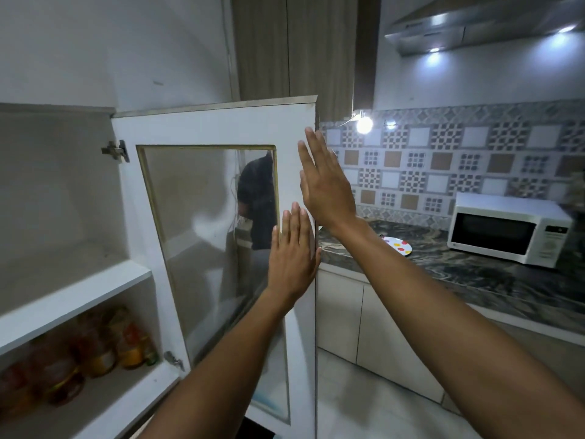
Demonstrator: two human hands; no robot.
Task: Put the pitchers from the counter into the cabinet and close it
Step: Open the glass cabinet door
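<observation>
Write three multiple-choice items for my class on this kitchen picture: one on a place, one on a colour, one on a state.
1. Where is the microwave?
A. on the counter, right
B. inside the cabinet
C. on the floor

2. What colour is the door's frame?
A. black
B. white
C. red

3. How is the cabinet door?
A. shut
B. removed
C. open

Answers:
1 A, the microwave stands on the counter.
2 B, the cabinet door is white around its glass.
3 C, it swings out; left hand and right hand lie flat at its edge.
</observation>
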